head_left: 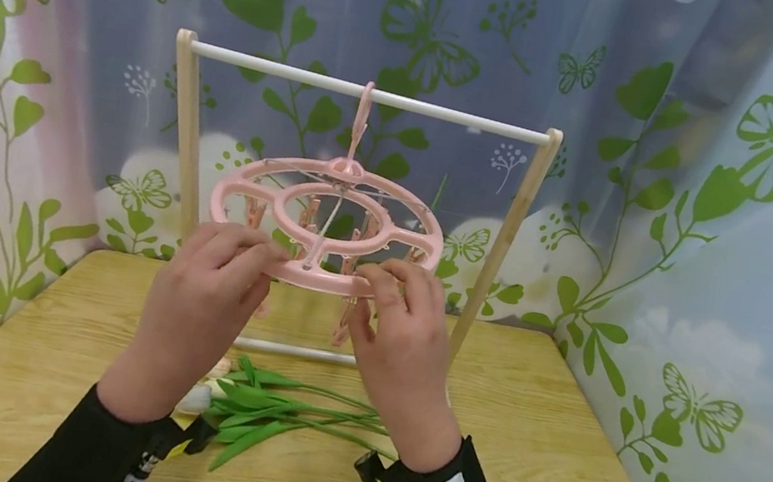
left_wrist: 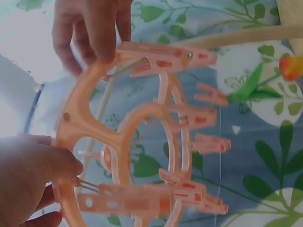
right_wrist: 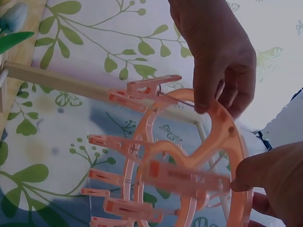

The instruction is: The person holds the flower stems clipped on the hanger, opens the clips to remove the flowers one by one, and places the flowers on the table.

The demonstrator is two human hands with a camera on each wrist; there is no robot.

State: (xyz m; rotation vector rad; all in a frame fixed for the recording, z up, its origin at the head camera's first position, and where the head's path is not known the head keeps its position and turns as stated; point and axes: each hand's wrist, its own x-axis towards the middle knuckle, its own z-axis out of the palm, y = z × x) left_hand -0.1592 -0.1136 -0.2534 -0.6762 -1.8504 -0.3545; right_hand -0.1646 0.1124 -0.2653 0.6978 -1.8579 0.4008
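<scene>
A pink round clip hanger (head_left: pixel 327 278) hangs by its hook (head_left: pixel 364 111) from the white bar of a wooden rack. My left hand (head_left: pixel 206 297) pinches the near rim at its left side. On the right side of that same rim, my right hand (head_left: pixel 405 337) grips with thumb and fingers. Several pink clips (left_wrist: pixel 203 144) dangle below the ring. One clip, in the left wrist view, seems to hold a green-leaved stem (left_wrist: pixel 248 87) with an orange-red flower (left_wrist: pixel 291 67). My palms are turned away from the head view.
The wooden rack (head_left: pixel 510 227) with its white top bar (head_left: pixel 452 115) stands on the wood-grain table (head_left: pixel 533 466). Several artificial tulips with green leaves (head_left: pixel 269 408) lie beneath my hands. Leaf-patterned curtains (head_left: pixel 674 152) surround the table's back and sides.
</scene>
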